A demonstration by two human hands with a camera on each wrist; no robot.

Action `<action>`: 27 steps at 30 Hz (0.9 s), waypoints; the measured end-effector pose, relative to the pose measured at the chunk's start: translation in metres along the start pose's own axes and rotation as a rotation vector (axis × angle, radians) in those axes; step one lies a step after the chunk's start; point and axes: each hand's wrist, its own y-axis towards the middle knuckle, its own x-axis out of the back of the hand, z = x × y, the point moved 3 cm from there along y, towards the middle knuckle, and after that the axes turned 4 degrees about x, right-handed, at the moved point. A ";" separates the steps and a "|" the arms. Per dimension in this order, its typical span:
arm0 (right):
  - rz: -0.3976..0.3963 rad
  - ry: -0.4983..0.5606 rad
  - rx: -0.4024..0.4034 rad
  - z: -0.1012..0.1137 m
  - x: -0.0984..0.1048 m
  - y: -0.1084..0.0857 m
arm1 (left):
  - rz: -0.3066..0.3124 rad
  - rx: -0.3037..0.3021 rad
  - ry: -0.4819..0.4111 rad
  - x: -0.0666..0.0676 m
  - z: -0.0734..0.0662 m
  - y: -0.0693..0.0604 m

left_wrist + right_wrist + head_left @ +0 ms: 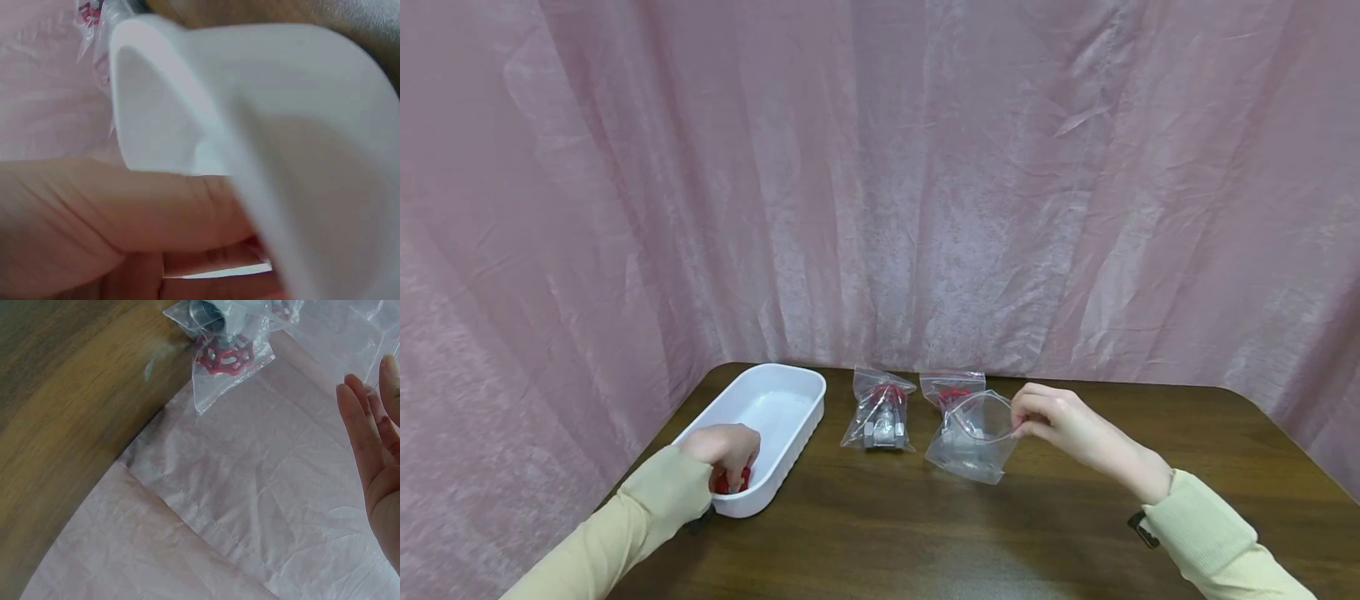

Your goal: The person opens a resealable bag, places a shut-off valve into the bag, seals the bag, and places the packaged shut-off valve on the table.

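My left hand [726,446] reaches into the near end of a white plastic tray [814,421], its fingers curled round a valve with a red handwheel [743,481]. Most of that valve is hidden by the hand and the tray wall. In the left wrist view the tray's wall covers the fingertips. To the right, my right hand [1051,414] pinches the rim of a clear zip bag [970,460] between thumb and fingers. The bag's mouth gapes, and its lower part hangs in front of a bagged valve.
Two metal valves with red handwheels stand in clear bags near the table's back edge: one bagged valve [885,429] at the middle, another [953,393] behind the held bag. A pink curtain [880,183] hangs behind the brown wooden table [880,533].
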 end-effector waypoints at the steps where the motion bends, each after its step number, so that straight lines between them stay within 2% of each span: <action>1: 0.001 -0.002 -0.002 0.000 0.000 0.000 | -0.016 -0.003 0.006 0.002 0.002 -0.001; 4: 0.000 -0.012 -0.003 0.001 0.000 0.000 | -0.059 0.014 0.005 0.009 0.006 -0.004; 9: -0.003 -0.020 0.009 0.001 -0.001 0.000 | -0.052 0.064 -0.054 0.018 0.012 -0.009; 15: -0.009 -0.015 0.025 0.000 -0.001 0.001 | -0.051 0.046 0.003 0.027 0.014 -0.008; 19: -0.011 -0.020 0.032 0.000 -0.001 0.000 | -0.056 0.046 0.010 0.032 0.015 -0.005; 27: -0.014 -0.016 0.045 0.000 -0.001 0.000 | -0.055 0.077 -0.094 0.037 0.017 -0.002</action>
